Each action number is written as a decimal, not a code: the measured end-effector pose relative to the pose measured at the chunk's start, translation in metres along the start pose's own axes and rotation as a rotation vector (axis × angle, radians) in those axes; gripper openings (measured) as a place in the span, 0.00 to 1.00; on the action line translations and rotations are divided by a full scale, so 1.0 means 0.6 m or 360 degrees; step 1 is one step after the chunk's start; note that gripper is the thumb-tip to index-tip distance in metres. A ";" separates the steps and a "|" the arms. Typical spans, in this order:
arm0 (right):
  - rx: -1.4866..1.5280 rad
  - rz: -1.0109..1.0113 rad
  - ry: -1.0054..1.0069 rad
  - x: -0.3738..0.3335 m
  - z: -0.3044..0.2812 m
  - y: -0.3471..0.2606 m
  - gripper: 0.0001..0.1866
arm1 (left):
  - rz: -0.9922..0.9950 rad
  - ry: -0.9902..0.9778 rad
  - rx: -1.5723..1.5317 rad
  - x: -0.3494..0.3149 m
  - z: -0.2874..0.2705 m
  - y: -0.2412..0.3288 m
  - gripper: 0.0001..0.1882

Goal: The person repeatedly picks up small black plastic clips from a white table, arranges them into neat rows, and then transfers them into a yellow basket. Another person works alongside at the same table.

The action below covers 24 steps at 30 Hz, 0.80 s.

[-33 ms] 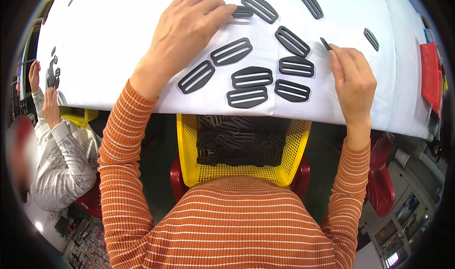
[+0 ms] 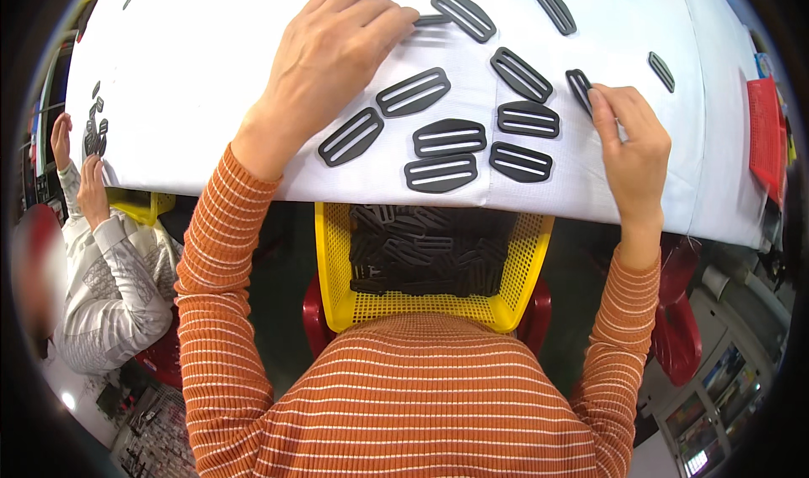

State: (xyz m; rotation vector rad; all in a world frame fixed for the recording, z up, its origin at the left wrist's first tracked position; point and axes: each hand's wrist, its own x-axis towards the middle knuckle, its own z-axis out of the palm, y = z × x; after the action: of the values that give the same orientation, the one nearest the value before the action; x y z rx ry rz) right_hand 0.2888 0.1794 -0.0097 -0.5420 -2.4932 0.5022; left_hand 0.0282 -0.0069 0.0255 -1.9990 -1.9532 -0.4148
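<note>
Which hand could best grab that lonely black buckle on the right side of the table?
Probably the right hand: it's much closer to the lone black buckle. But it's pinching one buckle, so it may need a free grip. The left hand is farther away, pinching another buckle.

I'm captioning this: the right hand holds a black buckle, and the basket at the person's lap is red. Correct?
Not quite: the head view shows that basket is yellow. The right hand does hold a black buckle.
</note>
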 end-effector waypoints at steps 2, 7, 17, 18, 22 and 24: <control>0.0357 0.0473 -0.0312 0.003 -0.015 0.005 0.09 | -0.0169 0.0038 -0.0203 -0.010 0.000 0.007 0.08; 0.0068 0.0144 -0.0132 0.052 -0.005 0.004 0.12 | -0.0278 0.0026 -0.0229 -0.010 -0.001 0.003 0.07; 0.0468 -0.0339 0.0055 0.056 0.033 -0.113 0.12 | -0.0468 0.0106 -0.0408 -0.035 -0.069 0.043 0.12; 0.0484 -0.0309 0.0039 0.053 0.033 -0.120 0.12 | -0.0526 0.0087 -0.0427 -0.043 -0.078 0.052 0.12; 0.0138 -0.0179 0.0109 0.082 0.044 -0.040 0.14 | -0.0520 -0.0025 -0.0649 -0.094 -0.095 0.105 0.16; 0.0049 -0.0096 0.0115 0.094 0.059 -0.007 0.15 | -0.0569 -0.0127 -0.0602 -0.111 -0.098 0.140 0.18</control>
State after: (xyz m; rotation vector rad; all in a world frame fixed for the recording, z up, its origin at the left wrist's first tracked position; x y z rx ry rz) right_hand 0.2235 0.1941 -0.0119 -0.4635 -2.4216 0.4881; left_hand 0.1112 -0.0938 0.0491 -1.8882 -2.4420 -0.8590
